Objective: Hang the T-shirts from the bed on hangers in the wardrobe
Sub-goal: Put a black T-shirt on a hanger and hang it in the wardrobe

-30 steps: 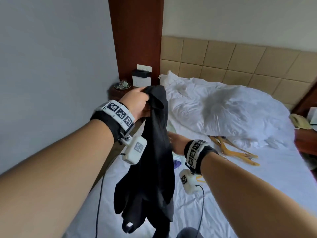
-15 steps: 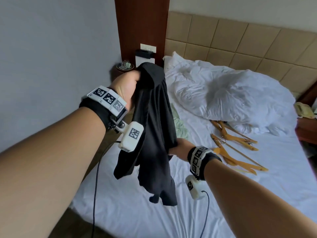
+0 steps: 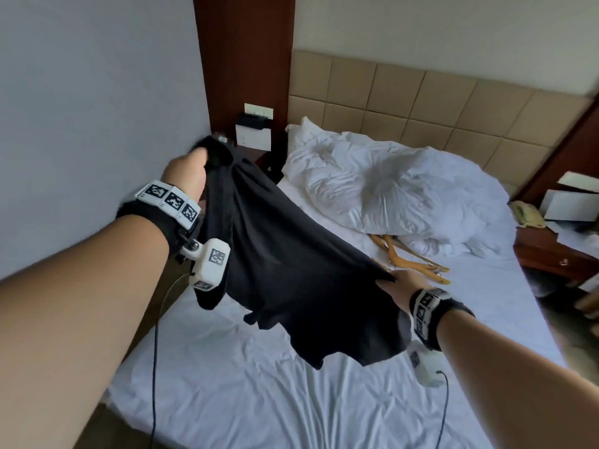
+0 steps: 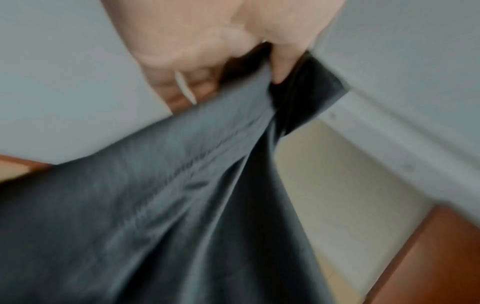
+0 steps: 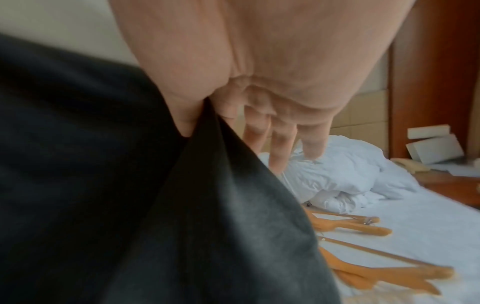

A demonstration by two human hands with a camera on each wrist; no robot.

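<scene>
White wrinkled bedsheet of the bed (image 3: pixel 265 393) fills the near ground. Above it, both forearms reach forward, each with a black wristband carrying square-coded markers.

Black cotton T-shirt (image 3: pixel 291 264) hangs in the air over the sheet, stretched between the two hands, not touching the bed.

Right hand (image 3: pixel 400 285) pinches one edge of the fabric between thumb and index finger; in the right wrist view the other three fingers (image 5: pixel 281 142) point away from the cloth, nearly straight.

Left hand (image 3: pixel 188 173) is higher and further out, near the grey wall. Fingers curled tight around a bunched part of the shirt; left wrist view is blurred but shows cloth gathered under thumb and fingers.

Just past the right hand, several orange wooden hangers (image 3: pixel 411 260) lie in a loose pile on the sheet, partly under the edge of the crumpled white duvet (image 3: pixel 389 189).

Further back: tan padded headboard (image 3: pixel 437 102), dark red-brown wooden panel (image 3: pixel 243 59) with a white switch plate, wooden nightstand (image 3: pixel 551 251) at right holding a beige telephone (image 3: pixel 525 213).
</scene>
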